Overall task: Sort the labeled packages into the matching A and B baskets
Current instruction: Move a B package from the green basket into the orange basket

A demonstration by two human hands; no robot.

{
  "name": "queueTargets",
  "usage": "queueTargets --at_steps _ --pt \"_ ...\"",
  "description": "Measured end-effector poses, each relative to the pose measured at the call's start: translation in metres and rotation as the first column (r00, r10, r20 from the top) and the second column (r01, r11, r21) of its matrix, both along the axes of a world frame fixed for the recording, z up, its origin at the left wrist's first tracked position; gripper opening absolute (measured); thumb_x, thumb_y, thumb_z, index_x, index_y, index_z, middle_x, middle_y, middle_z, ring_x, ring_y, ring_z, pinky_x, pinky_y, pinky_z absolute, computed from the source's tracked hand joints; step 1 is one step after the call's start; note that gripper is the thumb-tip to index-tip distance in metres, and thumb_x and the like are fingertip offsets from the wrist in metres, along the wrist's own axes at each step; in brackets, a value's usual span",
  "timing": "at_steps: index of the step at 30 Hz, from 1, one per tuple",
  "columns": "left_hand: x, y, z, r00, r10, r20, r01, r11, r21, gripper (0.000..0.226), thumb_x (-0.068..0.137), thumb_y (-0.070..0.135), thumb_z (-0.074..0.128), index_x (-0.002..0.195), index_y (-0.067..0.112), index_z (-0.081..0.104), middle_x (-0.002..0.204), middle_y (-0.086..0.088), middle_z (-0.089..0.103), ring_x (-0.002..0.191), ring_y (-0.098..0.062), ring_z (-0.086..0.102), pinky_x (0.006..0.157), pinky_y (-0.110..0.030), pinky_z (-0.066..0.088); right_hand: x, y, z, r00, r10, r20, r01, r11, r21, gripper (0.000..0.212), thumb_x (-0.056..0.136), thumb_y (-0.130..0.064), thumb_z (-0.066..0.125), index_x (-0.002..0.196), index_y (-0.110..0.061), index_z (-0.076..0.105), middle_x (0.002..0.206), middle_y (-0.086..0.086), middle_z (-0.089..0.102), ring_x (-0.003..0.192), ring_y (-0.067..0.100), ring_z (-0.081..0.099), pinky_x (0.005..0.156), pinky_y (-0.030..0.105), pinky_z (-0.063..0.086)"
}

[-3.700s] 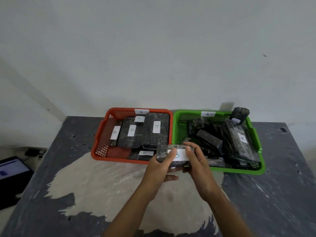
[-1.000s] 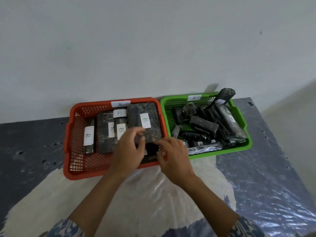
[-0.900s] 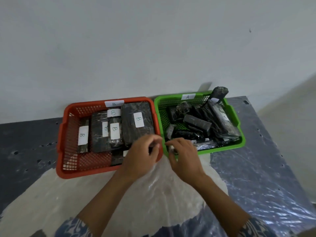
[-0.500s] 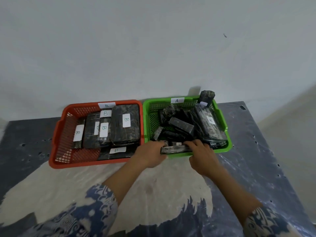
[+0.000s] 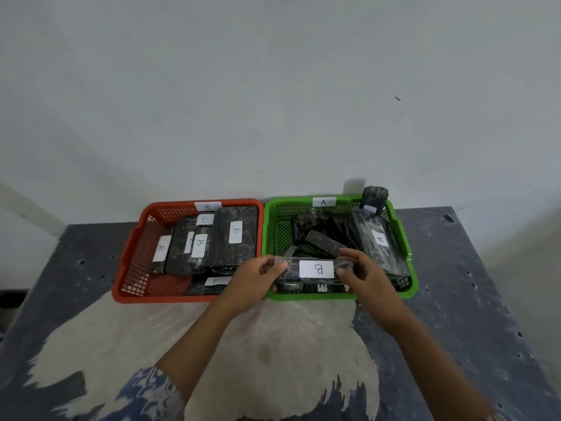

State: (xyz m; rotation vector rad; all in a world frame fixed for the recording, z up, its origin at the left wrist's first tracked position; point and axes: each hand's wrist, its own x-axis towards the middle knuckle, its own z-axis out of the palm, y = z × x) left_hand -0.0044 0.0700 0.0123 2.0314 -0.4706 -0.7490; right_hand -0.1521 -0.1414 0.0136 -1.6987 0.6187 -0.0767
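A long dark package (image 5: 312,270) with a white label reading B was held level over the near rim of the green basket (image 5: 406,262), at 12 o'clock from the person. The left hand (image 5: 252,282) pinched its 9 o'clock end; the right hand (image 5: 365,276) pinched its 3 o'clock end. The red basket (image 5: 130,259), marked B, sat touching at 9 o'clock.
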Motion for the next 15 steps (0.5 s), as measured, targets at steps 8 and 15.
queueTargets --at_steps 8,15 --pt "-0.005 -0.001 0.009 0.975 0.115 -0.191 -0.134 0.987 -0.087 0.025 0.098 0.048 0.058 0.107 0.031 0.073 0.087 0.004 0.073 0.065 -0.003 0.068 0.051 -0.016 0.048 -0.002 0.009 0.000 0.993 0.091 -0.072 -0.079 0.984 0.159 0.042 0.096 -0.013 0.064 0.132 -0.034 0.057 0.119 0.001 0.065 0.085 0.011 0.068 0.068 0.026 0.057" --pt "-0.011 -0.008 0.029 0.935 0.100 -0.339 -0.188 0.952 -0.240 0.045 0.088 0.061 0.058 0.118 0.029 0.066 0.108 -0.002 0.075 0.095 -0.019 0.073 0.086 -0.039 0.059 -0.006 0.054 0.005 0.979 0.187 -0.078 -0.139 0.900 0.412 0.031 0.093 -0.010 0.067 0.121 -0.021 0.065 0.120 0.012 0.069 0.108 0.031 0.068 0.093 0.044 0.058"
